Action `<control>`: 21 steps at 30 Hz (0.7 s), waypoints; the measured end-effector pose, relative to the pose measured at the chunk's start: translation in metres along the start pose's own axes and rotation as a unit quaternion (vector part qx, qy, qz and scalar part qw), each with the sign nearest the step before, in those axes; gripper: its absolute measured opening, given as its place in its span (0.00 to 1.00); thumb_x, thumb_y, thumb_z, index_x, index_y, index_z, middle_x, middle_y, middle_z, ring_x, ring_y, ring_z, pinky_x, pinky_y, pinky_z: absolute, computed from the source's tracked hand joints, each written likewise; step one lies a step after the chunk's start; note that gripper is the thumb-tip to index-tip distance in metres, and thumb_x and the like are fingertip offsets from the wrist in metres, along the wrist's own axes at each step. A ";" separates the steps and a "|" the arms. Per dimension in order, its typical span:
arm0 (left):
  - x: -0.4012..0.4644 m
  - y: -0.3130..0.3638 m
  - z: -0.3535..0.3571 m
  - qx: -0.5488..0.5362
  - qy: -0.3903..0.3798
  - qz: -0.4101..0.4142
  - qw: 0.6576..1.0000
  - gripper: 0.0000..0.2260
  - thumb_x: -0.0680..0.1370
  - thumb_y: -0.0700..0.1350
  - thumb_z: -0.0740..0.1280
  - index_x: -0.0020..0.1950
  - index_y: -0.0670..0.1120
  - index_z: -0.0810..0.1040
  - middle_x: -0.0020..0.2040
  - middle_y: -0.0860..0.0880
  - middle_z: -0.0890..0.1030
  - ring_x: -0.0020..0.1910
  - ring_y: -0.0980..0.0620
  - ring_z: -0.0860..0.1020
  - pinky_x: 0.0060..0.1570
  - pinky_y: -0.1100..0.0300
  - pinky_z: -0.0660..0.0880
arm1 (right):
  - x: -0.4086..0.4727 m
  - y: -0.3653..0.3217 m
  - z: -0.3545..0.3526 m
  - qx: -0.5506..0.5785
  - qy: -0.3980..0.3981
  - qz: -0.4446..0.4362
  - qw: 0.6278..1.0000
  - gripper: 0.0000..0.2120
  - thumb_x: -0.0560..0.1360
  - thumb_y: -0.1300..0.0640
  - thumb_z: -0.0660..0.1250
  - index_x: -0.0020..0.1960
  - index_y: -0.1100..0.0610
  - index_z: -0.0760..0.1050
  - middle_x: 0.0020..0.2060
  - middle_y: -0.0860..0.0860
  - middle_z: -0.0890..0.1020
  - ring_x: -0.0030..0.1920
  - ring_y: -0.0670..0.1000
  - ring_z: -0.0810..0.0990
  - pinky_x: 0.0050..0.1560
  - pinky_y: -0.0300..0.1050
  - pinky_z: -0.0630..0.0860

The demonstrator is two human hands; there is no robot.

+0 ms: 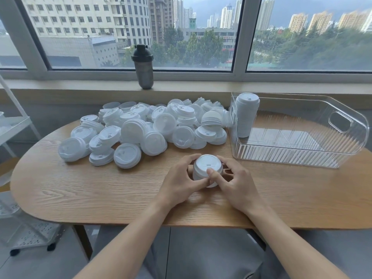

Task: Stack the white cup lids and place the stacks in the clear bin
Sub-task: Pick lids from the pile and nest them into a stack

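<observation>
Where the oval wooden table [84, 190] meets the window side, a loose heap of white cup lids [145, 125] sprawls across its left and middle, domed discs with small sip tabs, some face up, some tipped on edge, a few already nested in short piles. Behind the heap a dark shaker bottle [142, 66] stands upright on the window sill [201, 84]. Nearer the table's front edge, a short stack of lids [207, 170] sits upright on the wood, the left hand [181, 182] curled round its left side and the right hand [235, 184] curled round its right, both thumbs pressing at the front of the stack. Further right, the clear ribbed bin [302, 156] with a cut-out handle rests on the table; a tall lid stack [246, 115] stands upright in its back left corner.
</observation>
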State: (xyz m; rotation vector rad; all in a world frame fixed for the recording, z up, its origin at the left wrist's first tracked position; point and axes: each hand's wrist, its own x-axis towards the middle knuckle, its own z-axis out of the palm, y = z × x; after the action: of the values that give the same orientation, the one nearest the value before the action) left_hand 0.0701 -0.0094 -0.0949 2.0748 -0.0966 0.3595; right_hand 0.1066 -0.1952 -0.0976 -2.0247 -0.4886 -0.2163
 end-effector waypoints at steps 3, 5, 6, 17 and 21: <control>0.001 0.000 0.000 0.013 0.003 0.006 1.000 0.32 0.68 0.52 0.83 0.70 0.50 0.77 0.62 0.59 0.79 0.54 0.69 0.79 0.53 0.76 0.70 | 0.000 0.001 0.002 -0.018 -0.007 -0.002 1.000 0.31 0.73 0.32 0.67 0.68 0.50 0.77 0.59 0.43 0.81 0.61 0.42 0.78 0.62 0.48 0.77; 0.001 -0.001 0.000 0.019 0.001 0.008 1.000 0.32 0.69 0.52 0.82 0.70 0.51 0.77 0.61 0.59 0.78 0.54 0.69 0.78 0.53 0.74 0.72 | 0.000 0.002 0.003 -0.036 -0.008 0.001 0.999 0.32 0.73 0.31 0.65 0.69 0.51 0.77 0.60 0.45 0.81 0.62 0.43 0.78 0.64 0.49 0.75; 0.001 -0.001 0.000 0.021 0.000 0.010 1.000 0.31 0.69 0.52 0.82 0.70 0.52 0.77 0.61 0.60 0.78 0.55 0.68 0.78 0.54 0.73 0.73 | 0.000 0.002 0.004 -0.046 -0.009 0.003 0.999 0.33 0.73 0.31 0.64 0.69 0.51 0.76 0.60 0.45 0.80 0.62 0.43 0.77 0.65 0.49 0.75; 0.003 -0.005 -0.003 0.024 0.005 0.008 1.000 0.29 0.68 0.55 0.83 0.66 0.58 0.75 0.61 0.60 0.80 0.58 0.66 0.78 0.56 0.72 0.72 | 0.004 0.003 0.000 0.024 0.026 0.050 0.998 0.25 0.82 0.44 0.62 0.74 0.55 0.71 0.58 0.39 0.78 0.55 0.28 0.75 0.53 0.21 0.65; 0.009 -0.019 -0.020 0.044 0.017 -0.001 0.999 0.33 0.68 0.56 0.82 0.69 0.53 0.75 0.63 0.60 0.79 0.58 0.65 0.78 0.56 0.74 0.71 | 0.019 0.010 0.005 0.004 0.039 0.053 0.998 0.18 0.82 0.49 0.64 0.70 0.54 0.74 0.61 0.46 0.80 0.57 0.40 0.79 0.54 0.23 0.68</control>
State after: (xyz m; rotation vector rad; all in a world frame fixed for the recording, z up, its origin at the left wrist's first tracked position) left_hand 0.0787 0.0186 -0.0988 2.1537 -0.0596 0.4036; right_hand 0.1280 -0.1904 -0.1011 -2.0204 -0.3326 -0.2275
